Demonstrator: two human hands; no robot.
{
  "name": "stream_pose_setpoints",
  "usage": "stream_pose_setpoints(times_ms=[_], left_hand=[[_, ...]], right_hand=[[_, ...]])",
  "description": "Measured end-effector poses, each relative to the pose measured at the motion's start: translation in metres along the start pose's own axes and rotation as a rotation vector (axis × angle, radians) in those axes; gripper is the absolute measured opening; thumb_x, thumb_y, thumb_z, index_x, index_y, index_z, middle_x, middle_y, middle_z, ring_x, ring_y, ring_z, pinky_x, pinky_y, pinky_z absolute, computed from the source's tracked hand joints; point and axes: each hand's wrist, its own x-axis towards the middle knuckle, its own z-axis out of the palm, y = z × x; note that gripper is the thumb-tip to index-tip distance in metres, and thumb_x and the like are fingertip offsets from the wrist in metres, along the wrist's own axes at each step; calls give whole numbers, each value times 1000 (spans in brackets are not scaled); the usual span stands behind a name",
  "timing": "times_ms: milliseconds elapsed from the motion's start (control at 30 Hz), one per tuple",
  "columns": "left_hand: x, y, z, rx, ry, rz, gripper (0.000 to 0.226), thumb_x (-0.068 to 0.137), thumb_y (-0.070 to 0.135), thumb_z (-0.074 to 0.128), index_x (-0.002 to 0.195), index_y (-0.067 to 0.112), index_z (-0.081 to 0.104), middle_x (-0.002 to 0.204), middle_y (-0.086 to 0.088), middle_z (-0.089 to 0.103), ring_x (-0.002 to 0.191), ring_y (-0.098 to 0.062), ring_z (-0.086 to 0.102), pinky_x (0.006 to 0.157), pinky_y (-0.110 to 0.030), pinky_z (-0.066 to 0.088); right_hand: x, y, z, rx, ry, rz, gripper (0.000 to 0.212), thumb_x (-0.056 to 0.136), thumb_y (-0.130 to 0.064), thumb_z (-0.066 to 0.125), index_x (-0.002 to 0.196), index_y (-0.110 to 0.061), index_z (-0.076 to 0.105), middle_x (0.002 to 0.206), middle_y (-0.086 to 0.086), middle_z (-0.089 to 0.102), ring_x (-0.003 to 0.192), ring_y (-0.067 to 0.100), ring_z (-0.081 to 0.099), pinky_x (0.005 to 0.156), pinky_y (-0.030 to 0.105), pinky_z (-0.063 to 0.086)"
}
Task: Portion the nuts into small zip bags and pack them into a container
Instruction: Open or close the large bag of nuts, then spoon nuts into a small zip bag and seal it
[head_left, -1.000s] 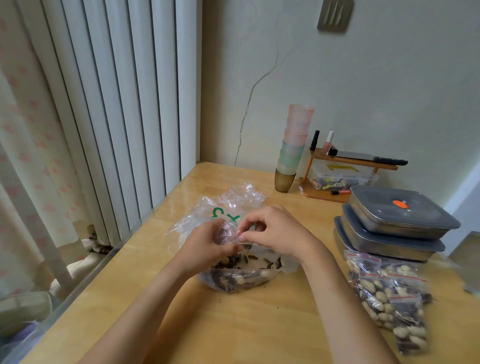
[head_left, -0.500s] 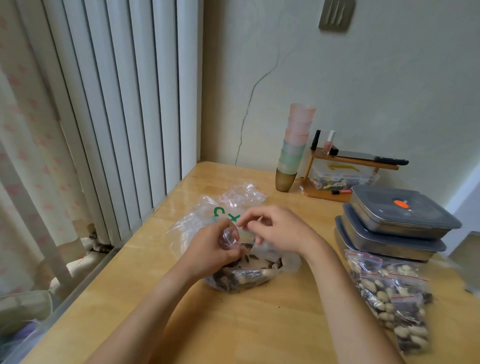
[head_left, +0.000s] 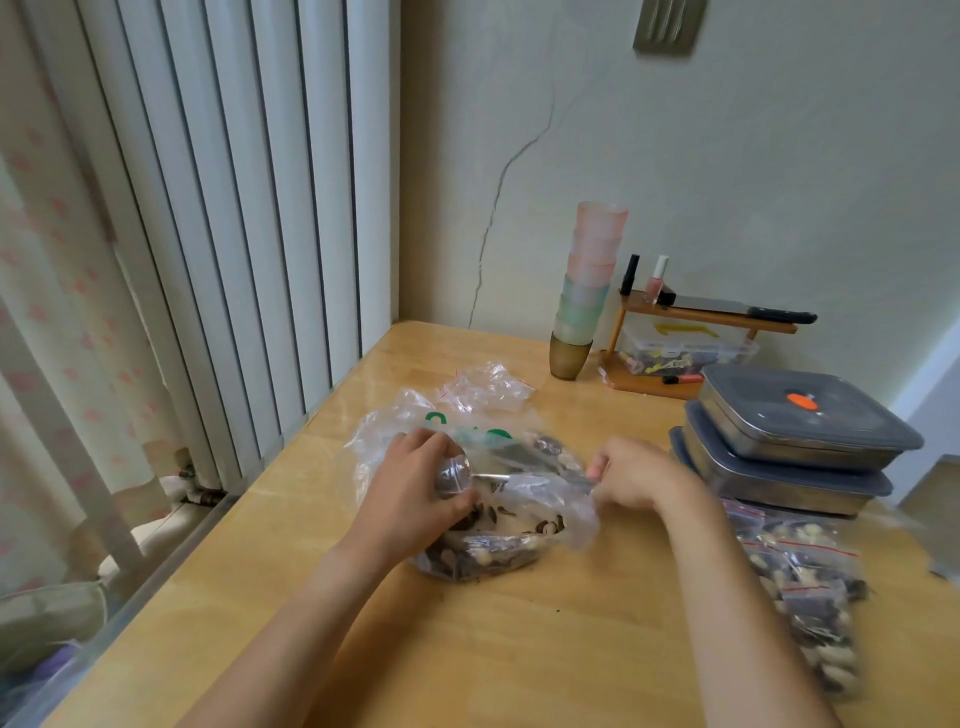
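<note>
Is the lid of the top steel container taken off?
No, the grey lid with its orange valve sits closed on the top steel container.

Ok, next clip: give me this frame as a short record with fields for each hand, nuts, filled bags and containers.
left hand: grip on a small clear item, over the big bag
right hand: pinching the big bag's edge, pulling it open
big bag: on table, nuts inside
filled bags: piled at right, red zip strips
containers: two stacked, lids on
cups: stacked by wall

Nut bag mid-table; filled zip bags right, containers behind them
</note>
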Motion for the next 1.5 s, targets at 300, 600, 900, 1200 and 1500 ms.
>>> stream_pose_setpoints(times_ms=[300, 600, 900, 1200, 1500], left_hand=[[2, 2, 2, 12, 9, -72, 32, 85, 44, 69, 109, 25, 60, 110, 10, 60, 108, -16, 50, 85, -28, 40], [-3, 10, -2, 18, 11, -40, 32, 78, 51, 58, 98, 26, 55, 97, 12, 57, 92, -12, 53, 81, -39, 49], [-3, 25, -8, 253, 169, -86, 24, 83, 10, 61, 106, 16, 55, 100, -5, 72, 87, -27, 65, 74, -36, 40], [6, 43, -19, 233, 332, 33, 33, 85, 20, 71, 115, 18, 57, 86, -2, 72, 78, -30, 65, 70, -37, 42], [4, 22, -6, 324, 145, -105, 39, 82, 21, 68, 120, 18, 61, 109, -1, 73, 97, -27, 66, 88, -36, 45]], right_hand=[[-52, -36, -35, 829, 16, -399, 24, 90, -11, 77, 112, -7, 67, 92, 16, 78, 86, 28, 78, 79, 36, 64], [-12, -102, 55, 913, 287, -403, 25, 103, -38, 58, 93, -17, 65, 74, -1, 73, 73, 19, 76, 81, 50, 63], [10, -60, 34, 534, 700, -240, 36, 108, -29, 41, 87, -13, 65, 83, 3, 66, 71, 16, 68, 61, 39, 61], [-4, -42, 1, 288, 1030, -256, 34, 108, -19, 47, 101, 0, 74, 102, 12, 66, 78, 21, 53, 68, 30, 40], [3, -42, 17, 218, 910, -213, 22, 103, -19, 56, 110, -13, 77, 89, 15, 74, 81, 32, 69, 64, 27, 43]])
